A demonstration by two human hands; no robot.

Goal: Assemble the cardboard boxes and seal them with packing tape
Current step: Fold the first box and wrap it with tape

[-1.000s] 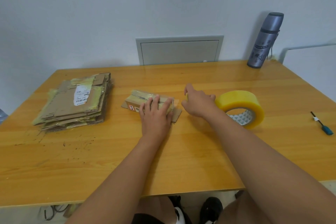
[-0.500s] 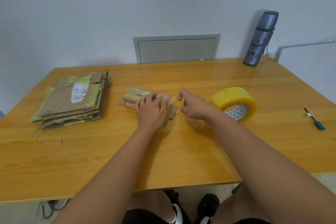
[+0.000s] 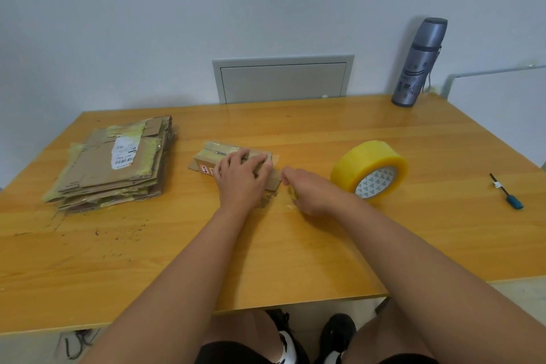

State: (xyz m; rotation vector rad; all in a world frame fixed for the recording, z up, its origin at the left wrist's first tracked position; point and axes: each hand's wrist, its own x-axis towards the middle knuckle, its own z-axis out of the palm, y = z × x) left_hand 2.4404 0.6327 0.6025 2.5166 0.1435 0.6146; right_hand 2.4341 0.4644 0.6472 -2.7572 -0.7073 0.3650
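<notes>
flat stack: flattened cardboard boxes piled at nine o'clock on the table, a white label on top.
small box: a low cardboard box at the centre, already taped, a flap sticking out at its three o'clock side.
left hand: left hand lies on the small box, fingers spread and nearly straight, pressing down.
right hand: right hand sits just beside the flap, fingers curled round something small and yellow.
tape: yellow packing tape roll stands on edge at three o'clock.
beyond: a small blue-tipped tool far right; a grey flask at one o'clock.
surface: orange wooden table, pale wall behind.
</notes>
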